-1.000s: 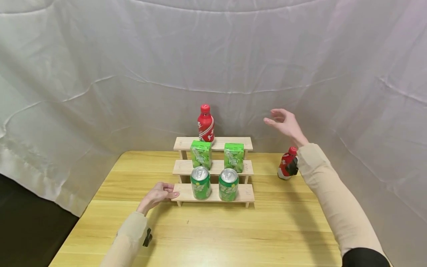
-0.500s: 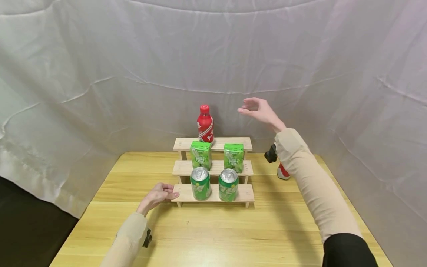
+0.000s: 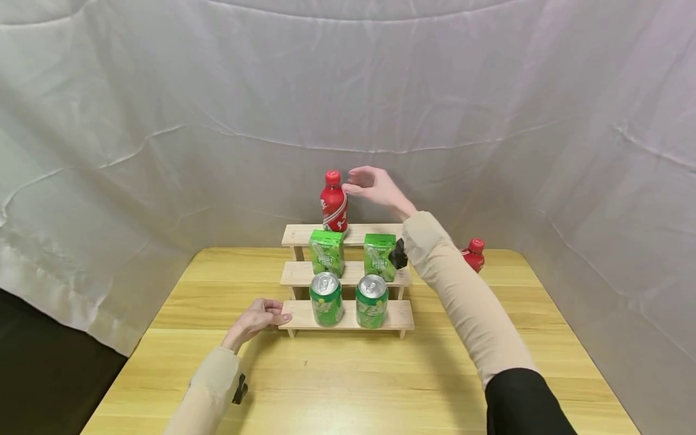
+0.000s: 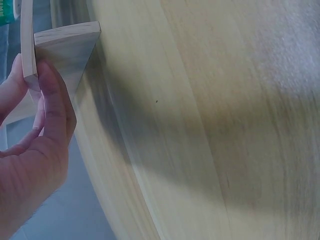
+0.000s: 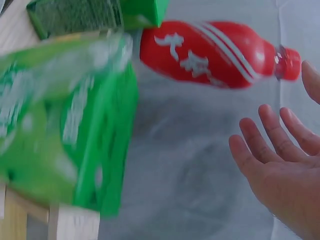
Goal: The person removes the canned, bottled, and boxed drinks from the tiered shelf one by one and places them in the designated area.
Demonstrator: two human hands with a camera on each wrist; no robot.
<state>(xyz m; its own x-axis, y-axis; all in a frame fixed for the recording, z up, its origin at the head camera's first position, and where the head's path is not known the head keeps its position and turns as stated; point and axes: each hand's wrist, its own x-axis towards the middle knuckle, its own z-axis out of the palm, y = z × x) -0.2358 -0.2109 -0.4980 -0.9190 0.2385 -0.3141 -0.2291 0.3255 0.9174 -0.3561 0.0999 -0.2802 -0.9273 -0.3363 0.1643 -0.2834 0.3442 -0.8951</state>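
the red bottle [image 3: 334, 208] stood upright on the left part of the top tier of the wooden stand [image 3: 400, 314], behind the left of two green cartons [image 3: 327, 255]. the right hand [image 3: 376, 187] was positioned at the bottle's right side, near the cap [image 5: 288, 63]. its fingers were loosely bent and held nothing; the thumb lay close to the cap, but contact could not be confirmed. the left hand [image 3: 261, 315] pinched the left end of the lowest board, thumb above and fingers below, with two green cans [image 3: 327, 307] on that tier.

handling assessment: the bottle appeared to be plastic, probably firm with slight give, and unlikely to break. fill level was hidden by the printed wrapper; moderate weight was to be assumed if full. the glossy wrapper was judged somewhat slippery. the preferred grip point was the shoulder below the neck, with thumb and fingers on opposite sides; a hold on the cap alone would have been less secure. side pushes carried a tipping risk on the narrow tier.
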